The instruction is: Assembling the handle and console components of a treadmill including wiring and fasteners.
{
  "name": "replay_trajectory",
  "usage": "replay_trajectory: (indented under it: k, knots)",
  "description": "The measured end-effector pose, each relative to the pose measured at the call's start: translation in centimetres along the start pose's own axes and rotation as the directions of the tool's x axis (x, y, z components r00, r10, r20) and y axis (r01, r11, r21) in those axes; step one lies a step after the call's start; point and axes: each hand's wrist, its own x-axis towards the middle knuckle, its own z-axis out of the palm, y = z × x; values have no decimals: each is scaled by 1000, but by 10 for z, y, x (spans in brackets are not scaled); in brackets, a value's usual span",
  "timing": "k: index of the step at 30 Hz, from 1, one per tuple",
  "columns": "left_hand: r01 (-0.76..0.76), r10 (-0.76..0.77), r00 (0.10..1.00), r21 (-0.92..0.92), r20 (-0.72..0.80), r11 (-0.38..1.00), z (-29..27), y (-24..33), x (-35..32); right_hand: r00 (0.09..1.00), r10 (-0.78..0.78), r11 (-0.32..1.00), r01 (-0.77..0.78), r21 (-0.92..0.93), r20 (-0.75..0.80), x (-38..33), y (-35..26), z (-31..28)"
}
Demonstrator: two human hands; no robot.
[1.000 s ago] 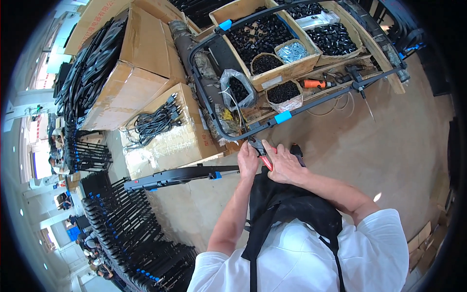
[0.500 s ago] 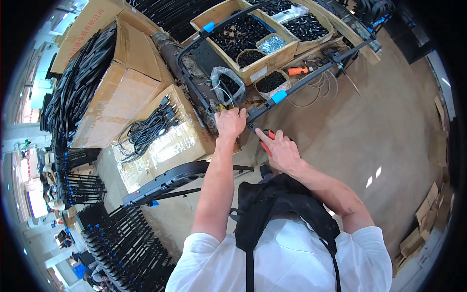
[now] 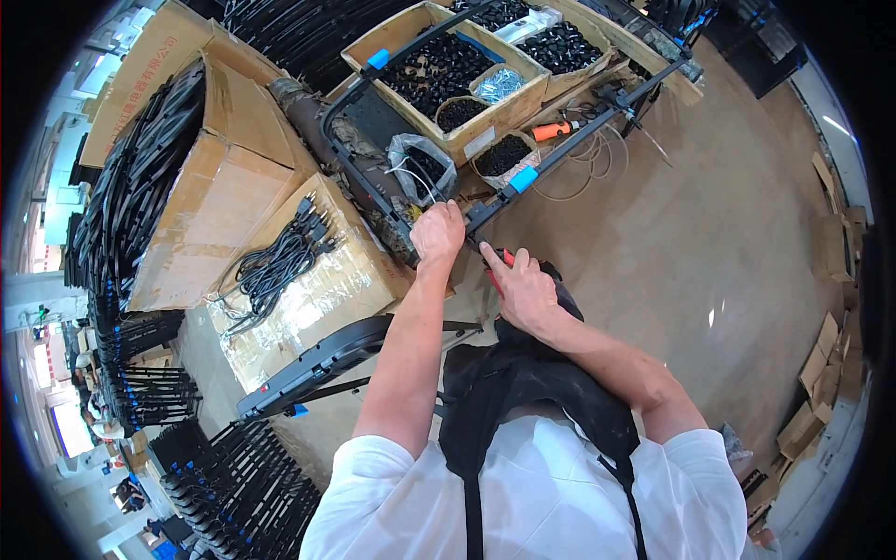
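My left hand (image 3: 439,231) is closed in a fist beside the corner of a black tubular frame (image 3: 485,213). What it grips is hidden; a thin white cord (image 3: 420,180) runs down to its fingers. Just right of it, my right hand (image 3: 530,291) is wrapped round a red-and-black tool (image 3: 495,278), mostly covered by the palm. The right index finger stretches along the tool towards the frame's lower end. Blue tape (image 3: 524,179) is wrapped round the frame's bars. Beyond my left hand stands a clear plastic bag (image 3: 411,149) of small black parts.
Wooden bins (image 3: 509,105) of black parts and a carton (image 3: 499,154) lie ahead, near an orange-handled tool (image 3: 554,130). At left, black cables (image 3: 280,257) rest on a cardboard box (image 3: 322,313). A long black assembly (image 3: 317,364) lies below it. Flattened cardboard (image 3: 807,420) lines the right.
The whole view has shifted slightly, with the bins and boxes now a little further left. Both hands stay by the same frame corner, the right one with the red-and-black tool still in it.
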Motion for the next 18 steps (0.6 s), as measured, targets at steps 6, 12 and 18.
replay_trajectory:
  k: [6, 12, 18]
  knots:
    - [54, -55, 998, -27, -38, 998, 3, -1, -2, 985, 16, 899, -89, 428, 171, 9, 33, 4]
    - [81, -82, 996, -21, -40, 996, 4, 5, -2, 865, -277, -105, -460, 882, 419, 18, 86, 66]
    - [78, -78, 996, 5, -35, 997, 11, 6, 1, 878, -274, 488, -224, 844, 392, 32, 94, 56]
